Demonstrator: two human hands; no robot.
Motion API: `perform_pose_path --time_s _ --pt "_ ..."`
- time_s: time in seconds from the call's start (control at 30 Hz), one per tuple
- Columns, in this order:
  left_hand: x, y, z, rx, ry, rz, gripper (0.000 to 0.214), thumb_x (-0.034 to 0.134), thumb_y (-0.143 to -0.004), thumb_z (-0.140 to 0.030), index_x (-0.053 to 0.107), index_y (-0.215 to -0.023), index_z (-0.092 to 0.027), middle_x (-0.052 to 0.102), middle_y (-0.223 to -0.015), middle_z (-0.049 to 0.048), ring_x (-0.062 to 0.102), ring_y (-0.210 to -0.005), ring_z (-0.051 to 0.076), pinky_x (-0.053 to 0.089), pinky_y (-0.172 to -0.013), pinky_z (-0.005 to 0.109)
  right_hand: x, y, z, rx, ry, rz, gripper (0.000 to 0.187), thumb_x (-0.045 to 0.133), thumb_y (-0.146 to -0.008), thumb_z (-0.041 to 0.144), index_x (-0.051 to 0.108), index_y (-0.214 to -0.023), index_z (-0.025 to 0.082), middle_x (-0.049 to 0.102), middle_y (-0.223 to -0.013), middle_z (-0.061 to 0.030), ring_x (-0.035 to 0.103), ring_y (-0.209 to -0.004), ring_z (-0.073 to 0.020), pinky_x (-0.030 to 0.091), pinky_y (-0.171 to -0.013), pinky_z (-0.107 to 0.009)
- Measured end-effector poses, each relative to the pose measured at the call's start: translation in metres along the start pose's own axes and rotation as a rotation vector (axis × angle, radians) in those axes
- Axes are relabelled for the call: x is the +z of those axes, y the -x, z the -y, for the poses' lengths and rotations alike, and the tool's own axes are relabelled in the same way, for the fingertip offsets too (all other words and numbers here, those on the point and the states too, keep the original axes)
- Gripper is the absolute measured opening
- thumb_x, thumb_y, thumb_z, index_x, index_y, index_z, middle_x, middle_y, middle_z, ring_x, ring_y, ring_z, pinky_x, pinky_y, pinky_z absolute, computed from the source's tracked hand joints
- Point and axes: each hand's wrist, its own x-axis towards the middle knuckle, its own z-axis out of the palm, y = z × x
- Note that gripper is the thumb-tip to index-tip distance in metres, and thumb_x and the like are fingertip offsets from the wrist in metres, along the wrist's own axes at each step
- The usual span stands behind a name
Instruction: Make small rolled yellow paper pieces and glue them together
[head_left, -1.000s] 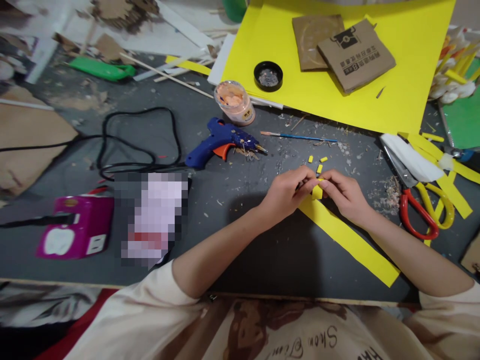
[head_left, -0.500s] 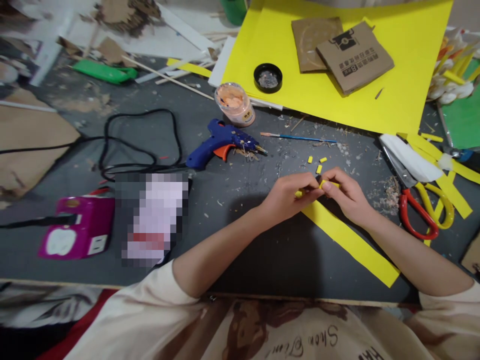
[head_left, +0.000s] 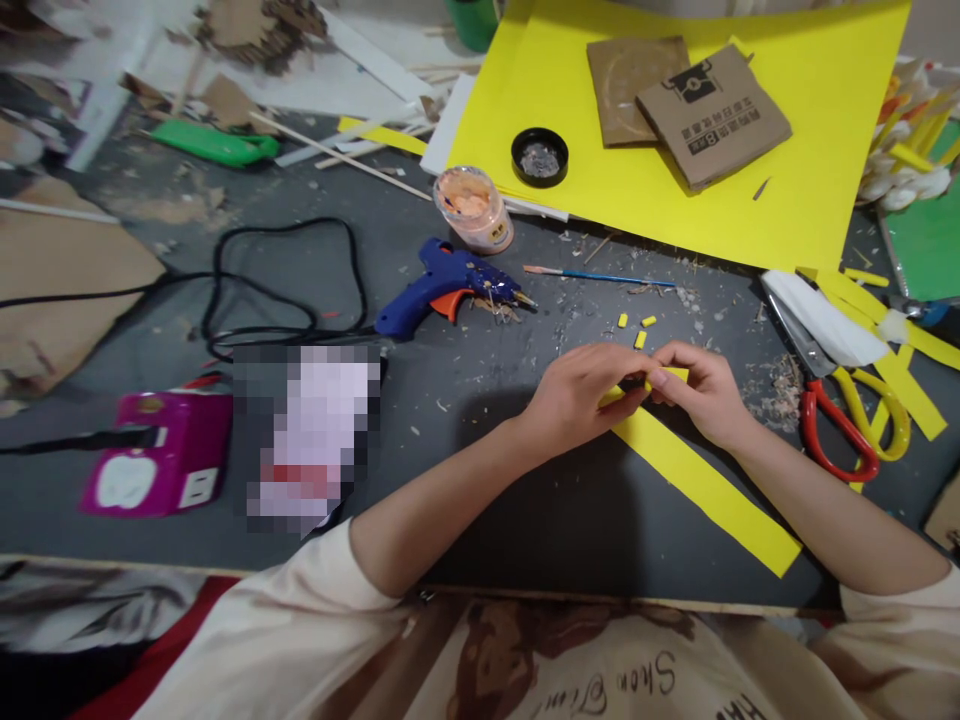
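Note:
A long yellow paper strip [head_left: 705, 485] lies diagonally on the dark grey table [head_left: 465, 470]. Its upper end is rolled up between my two hands. My left hand [head_left: 581, 395] pinches the rolled end from the left, fingers closed. My right hand [head_left: 694, 390] pinches it from the right with thumb and fingers. Three small yellow paper bits [head_left: 636, 328] lie just beyond my fingers.
A blue glue gun [head_left: 446, 288] and its black cord [head_left: 285, 300] lie to the left. A thin paintbrush [head_left: 600, 276], a glitter jar [head_left: 472, 208], a black lid [head_left: 540, 157], a yellow sheet [head_left: 675, 150] with cardboard pieces [head_left: 712, 112] lie beyond. Red-and-yellow scissors [head_left: 844, 420] lie right; a magenta power strip [head_left: 161, 465] left.
The rolled end of the strip has been turned and flattened lower between my fingers; both hands shifted slightly downward and closer to the table.

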Motion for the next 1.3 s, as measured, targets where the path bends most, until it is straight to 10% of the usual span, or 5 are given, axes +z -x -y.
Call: perform_pose_path --time_s 0.5,0.83,1.3 --pt "-0.001 0.001 -0.001 -0.189 -0.053 -0.031 0.010 0.055 -0.080 -0.021 0.060 -0.089 -0.019 0.069 -0.076 -0.0009 0.064 -0.071 0.012 0.047 -0.072 0.025 0.004 0.000 -0.001 0.046 0.027 -0.038 0.030 0.058 -0.082 0.045 0.050 -0.069 0.019 0.053 -0.056 0.0042 0.044 -0.048 -0.0073 0.033 -0.047 -0.021" --pt "0.003 0.003 0.003 0.174 -0.341 -0.092 0.012 0.053 -0.083 -0.018 0.052 -0.094 -0.020 0.071 -0.076 -0.0023 0.064 -0.065 0.011 0.047 -0.086 0.030 0.005 -0.002 -0.003 -0.010 0.203 -0.075 0.030 0.063 -0.076 0.042 0.047 -0.063 0.020 0.046 -0.055 0.0048 0.038 -0.052 -0.0087 0.029 -0.049 -0.023" --pt "-0.001 -0.003 0.009 0.050 -0.135 0.008 0.008 0.054 -0.086 -0.026 0.059 -0.087 -0.020 0.068 -0.076 -0.0012 0.062 -0.074 0.012 0.046 -0.081 0.027 0.005 -0.001 -0.001 0.024 0.150 -0.007 0.036 0.053 -0.082 0.053 0.051 -0.070 0.019 0.046 -0.056 0.0039 0.037 -0.049 -0.0084 0.028 -0.047 -0.023"
